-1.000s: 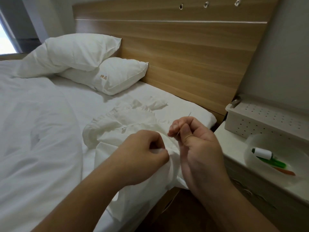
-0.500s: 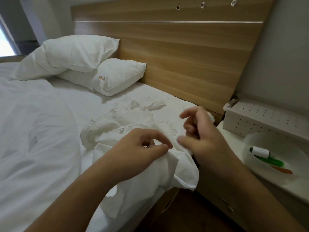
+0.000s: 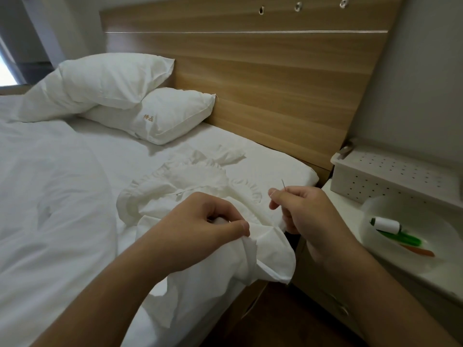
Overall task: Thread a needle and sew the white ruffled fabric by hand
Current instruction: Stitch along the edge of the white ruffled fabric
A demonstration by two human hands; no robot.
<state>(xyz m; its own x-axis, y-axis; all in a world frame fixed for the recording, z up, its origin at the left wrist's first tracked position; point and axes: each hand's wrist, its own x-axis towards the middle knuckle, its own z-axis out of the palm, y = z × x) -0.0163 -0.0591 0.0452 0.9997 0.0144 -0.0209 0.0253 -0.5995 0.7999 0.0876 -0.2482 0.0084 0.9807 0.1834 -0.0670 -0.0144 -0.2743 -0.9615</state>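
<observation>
Needle pinched between thumb and forefinger of my right hand, its thin tip poking up above my knuckles, just off the bed's near edge on the side toward the nightstand. My left hand grips a bunched fold of the white ruffled fabric, fingers curled around it, at that same edge of the bed; the rest of the fabric spreads over the sheet toward the pillows by the wooden headboard. Whether thread runs from the needle, I cannot tell. On the nightstand beside the bed sits a white bowl holding a white spool and green and orange pens.
</observation>
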